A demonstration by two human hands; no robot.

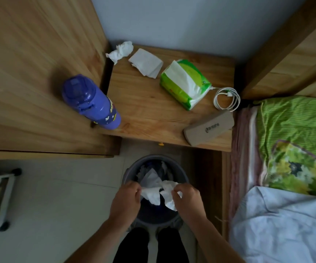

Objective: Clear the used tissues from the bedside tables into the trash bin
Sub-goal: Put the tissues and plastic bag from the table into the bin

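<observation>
Over the round grey trash bin on the floor, my left hand pinches one white used tissue and my right hand pinches another white tissue. The two tissues touch between my hands. More white paper lies inside the bin. On the wooden bedside table, a crumpled tissue sits at the back left corner and a flatter folded tissue lies beside it.
A green tissue pack, a coiled white cable and a beige case lie on the table. A purple bottle stands at its left edge. A wooden cabinet is left, the bed right.
</observation>
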